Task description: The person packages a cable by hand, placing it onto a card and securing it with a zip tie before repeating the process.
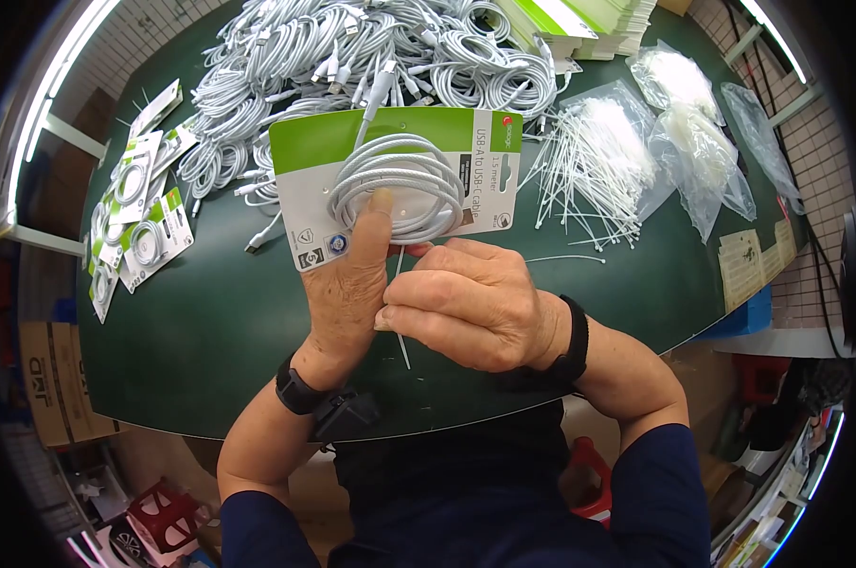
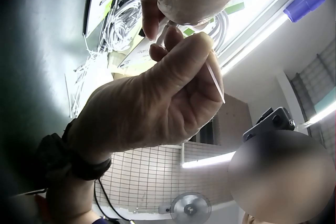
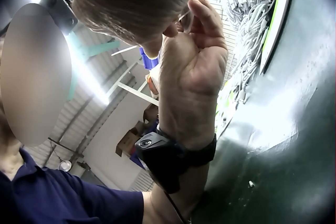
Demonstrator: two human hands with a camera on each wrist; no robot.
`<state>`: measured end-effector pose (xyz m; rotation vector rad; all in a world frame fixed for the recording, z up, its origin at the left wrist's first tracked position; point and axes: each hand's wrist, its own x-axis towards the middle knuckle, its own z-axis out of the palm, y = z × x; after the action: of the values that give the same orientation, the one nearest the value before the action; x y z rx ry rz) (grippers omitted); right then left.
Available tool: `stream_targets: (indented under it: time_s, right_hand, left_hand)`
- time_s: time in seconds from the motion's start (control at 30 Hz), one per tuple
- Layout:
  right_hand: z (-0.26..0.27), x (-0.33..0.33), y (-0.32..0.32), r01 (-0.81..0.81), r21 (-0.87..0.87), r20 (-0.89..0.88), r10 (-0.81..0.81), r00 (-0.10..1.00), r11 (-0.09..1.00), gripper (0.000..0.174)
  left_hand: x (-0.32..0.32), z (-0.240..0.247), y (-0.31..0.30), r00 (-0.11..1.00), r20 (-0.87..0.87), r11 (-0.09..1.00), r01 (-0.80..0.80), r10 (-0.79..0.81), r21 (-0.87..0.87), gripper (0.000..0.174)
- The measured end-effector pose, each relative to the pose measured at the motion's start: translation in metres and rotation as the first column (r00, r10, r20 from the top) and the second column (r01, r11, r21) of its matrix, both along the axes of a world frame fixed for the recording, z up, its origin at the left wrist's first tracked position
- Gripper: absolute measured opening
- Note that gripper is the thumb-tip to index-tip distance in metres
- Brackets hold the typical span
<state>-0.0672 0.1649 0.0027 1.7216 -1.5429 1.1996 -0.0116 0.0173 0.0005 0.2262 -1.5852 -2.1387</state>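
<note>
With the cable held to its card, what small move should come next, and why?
Probably a gentle pull on the tie to snug it: the right hand seems to pinch it below the card, its tail hanging free, while the left hand presses its thumb on the coil. The card's back is hidden, so this is tentative.

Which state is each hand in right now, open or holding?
Left hand: closed, holding the card, thumb on the cable.
Right hand: closed, pinching the tie.
</note>
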Motion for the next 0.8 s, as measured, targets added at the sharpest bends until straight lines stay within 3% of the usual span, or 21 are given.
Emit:
stream_targets:
  time_s: [0.1,0.13,0.23,0.37,0.47,0.6,0.8]
  right_hand:
    - [0.000,-0.001,0.000,-0.007,0.020,0.005,0.007,1.000,1.000,0.026]
    - [0.000,-0.001,-0.001,-0.002,0.023,0.027,0.001,1.000,1.000,0.025]
    - [-0.002,-0.003,-0.002,0.004,0.035,0.065,-0.006,0.998,0.999,0.024]
    - [-0.006,-0.014,0.000,0.045,-0.052,0.163,-0.036,0.986,0.998,0.024]
    - [0.001,-0.011,0.002,0.253,-0.024,0.611,-0.186,0.769,0.967,0.023]
    - [-0.002,-0.024,0.002,0.265,0.032,0.411,-0.254,0.875,0.964,0.022]
    - [0.007,-0.027,0.000,0.377,0.049,0.096,-0.380,0.920,0.925,0.028]
  left_hand:
    - [-0.001,-0.007,-0.004,0.997,-0.082,0.945,-0.019,-0.008,-0.327,0.033]
    - [0.000,-0.009,-0.005,0.997,-0.083,0.945,-0.022,-0.006,-0.326,0.033]
    - [0.002,-0.009,-0.007,0.997,-0.034,0.993,0.059,-0.062,-0.105,0.034]
    - [-0.007,-0.015,0.000,0.992,-0.126,0.999,-0.032,0.027,-0.040,0.025]
    - [0.001,-0.008,0.005,0.998,-0.052,0.998,0.017,-0.019,-0.054,0.024]
    - [-0.001,-0.010,0.007,1.000,-0.003,0.999,0.017,-0.017,-0.045,0.023]
    - [-0.002,-0.011,0.004,1.000,0.012,1.000,0.028,-0.028,0.007,0.023]
